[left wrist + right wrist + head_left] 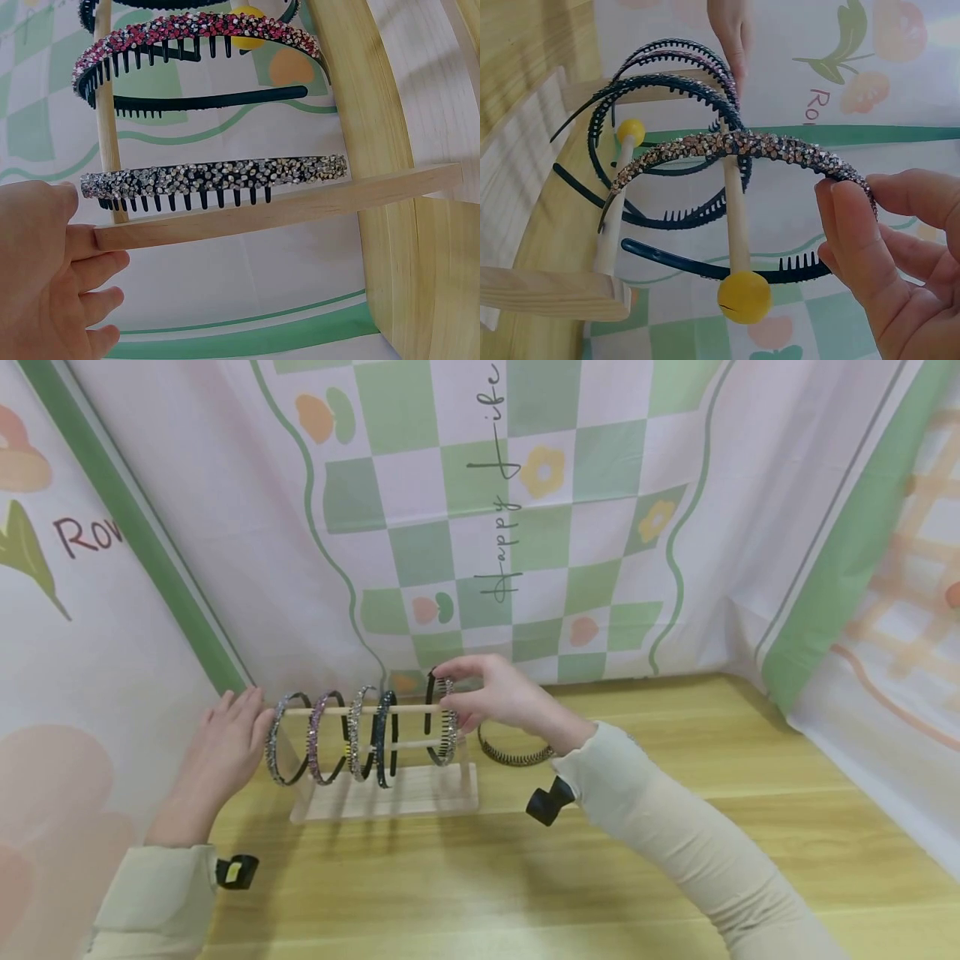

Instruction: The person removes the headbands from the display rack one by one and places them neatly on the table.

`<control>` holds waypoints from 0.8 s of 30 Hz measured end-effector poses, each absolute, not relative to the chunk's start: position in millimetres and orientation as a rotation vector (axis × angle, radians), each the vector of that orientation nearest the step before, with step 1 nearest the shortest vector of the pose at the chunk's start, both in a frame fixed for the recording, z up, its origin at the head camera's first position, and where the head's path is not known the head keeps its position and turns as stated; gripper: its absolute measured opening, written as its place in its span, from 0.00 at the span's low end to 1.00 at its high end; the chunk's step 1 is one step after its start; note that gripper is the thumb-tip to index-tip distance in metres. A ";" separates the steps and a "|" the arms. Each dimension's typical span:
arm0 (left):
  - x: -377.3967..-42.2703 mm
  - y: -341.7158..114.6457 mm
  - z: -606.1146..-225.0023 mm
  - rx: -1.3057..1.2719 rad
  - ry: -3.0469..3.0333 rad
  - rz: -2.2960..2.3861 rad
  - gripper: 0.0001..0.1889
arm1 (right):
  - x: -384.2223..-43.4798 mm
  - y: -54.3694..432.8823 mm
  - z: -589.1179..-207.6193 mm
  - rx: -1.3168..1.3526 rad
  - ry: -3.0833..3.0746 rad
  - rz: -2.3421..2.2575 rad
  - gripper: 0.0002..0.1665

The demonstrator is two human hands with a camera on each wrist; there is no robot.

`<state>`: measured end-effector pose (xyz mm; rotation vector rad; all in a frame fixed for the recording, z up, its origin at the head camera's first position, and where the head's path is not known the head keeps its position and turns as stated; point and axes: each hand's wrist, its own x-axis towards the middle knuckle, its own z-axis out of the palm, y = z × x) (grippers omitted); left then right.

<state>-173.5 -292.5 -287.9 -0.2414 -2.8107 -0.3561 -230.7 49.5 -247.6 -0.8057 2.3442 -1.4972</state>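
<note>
My right hand (502, 693) pinches a glittery, toothed headband (780, 146) between thumb and fingers, at the right end of a wooden stand (382, 802). This headband loops about the upper rod (736, 217), close to its yellow ball end (744, 297). My left hand (228, 747), fingers extended, touches the top of the stand's left end board (225, 225). Beside it hangs a silver headband (217, 176), then a pink one (187, 34). Another silver headband (357, 735) and a dark blue headband (383, 739) hang farther along the rod.
One more toothed headband (517, 758) lies on the wooden table (600, 877), right of the stand and below my right wrist. A lower rod with a yellow ball (631, 132) runs beneath the upper one. Patterned curtains (480, 543) enclose the back and sides.
</note>
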 end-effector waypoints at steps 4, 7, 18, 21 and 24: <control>-173.6 -292.4 -287.9 -0.242 -2.811 -0.354 0.31 | -228.5 53.8 -244.6 -0.813 2.333 -1.510 0.27; -173.6 -292.2 -288.0 -0.242 -2.811 -0.355 0.31 | -226.5 56.9 -242.3 -0.819 2.331 -1.515 0.28; -173.4 -292.3 -288.3 -0.237 -2.815 -0.361 0.31 | -222.7 72.1 -235.3 -0.821 2.332 -1.554 0.27; -173.5 -292.2 -288.0 -0.241 -2.812 -0.361 0.31 | -221.6 77.2 -233.4 -0.814 2.325 -1.566 0.26; -173.6 -292.3 -287.9 -0.242 -2.811 -0.360 0.31 | -221.5 82.3 -232.2 -0.818 2.326 -1.576 0.26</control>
